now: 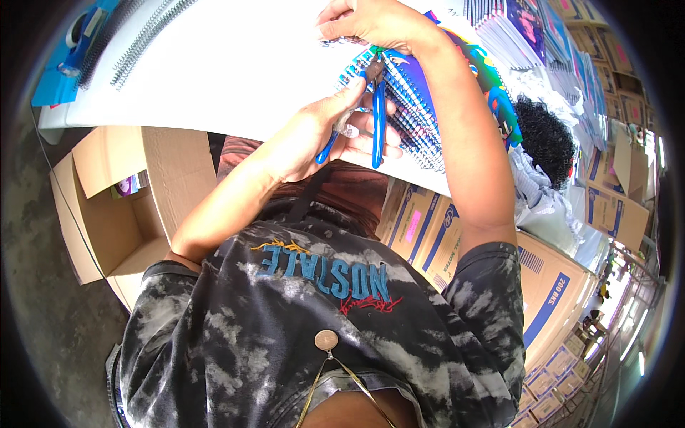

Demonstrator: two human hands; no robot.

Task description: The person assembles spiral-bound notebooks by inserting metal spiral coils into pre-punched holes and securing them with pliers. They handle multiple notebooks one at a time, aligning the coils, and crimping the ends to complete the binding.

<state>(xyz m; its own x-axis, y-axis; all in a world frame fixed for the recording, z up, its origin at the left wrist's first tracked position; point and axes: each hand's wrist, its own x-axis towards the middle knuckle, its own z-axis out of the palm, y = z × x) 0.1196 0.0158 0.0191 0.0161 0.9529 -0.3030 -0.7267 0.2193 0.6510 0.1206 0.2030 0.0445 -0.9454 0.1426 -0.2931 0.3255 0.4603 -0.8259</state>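
My left hand [303, 139] holds cutting pliers [379, 125] with blue handles, its palm turned up and its fingers behind the handles. The dark jaws point away from me, at the edge of a stack of spiral-bound notebooks [417, 118] with colourful covers. My right hand [385, 23] reaches over the stack from the right, beyond the jaws. Its fingers are curled together on a short dark wire coil [341, 41], which shows only in part below them. Whether the jaws bite on a wire cannot be made out.
Long dark binding coils [146, 46] lie on the white table [235, 78], beside a blue tape dispenser [71, 53]. More notebooks [503, 43] are piled at the far right, near a black coiled bundle [546, 135]. An opened carton [135, 207] stands at left, closed cartons [549, 292] at right.
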